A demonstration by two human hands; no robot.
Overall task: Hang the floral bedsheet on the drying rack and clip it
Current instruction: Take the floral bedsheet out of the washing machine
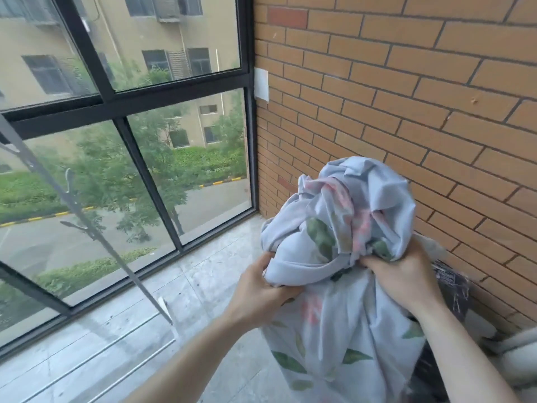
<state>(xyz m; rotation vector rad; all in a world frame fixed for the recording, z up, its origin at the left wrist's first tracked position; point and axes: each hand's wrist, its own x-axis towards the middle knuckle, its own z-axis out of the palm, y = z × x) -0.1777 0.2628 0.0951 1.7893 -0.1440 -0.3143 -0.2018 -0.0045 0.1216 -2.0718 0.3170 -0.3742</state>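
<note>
1. Head view: the bedsheet (343,228) is bunched in a loose ball in front of the brick wall (406,97), its lower part hanging down between the forearms. Gathered like this, it likely stays off the floor (203,286) while being carried.
2. Left hand (261,289) grips the bundle's lower left edge, fingers curled into a pale fold, thumb on top.
3. Right hand (406,274) clenches a wad of cloth at the lower right, knuckles up, fingers buried in the folds.
4. Both forearms reach forward and up, holding the bundle at about chest height.
5. Rack (84,216), a thin metal rod, slants across the window (145,112) well to the left; nothing hangs on it yet, so the sheet still needs opening out.
</note>
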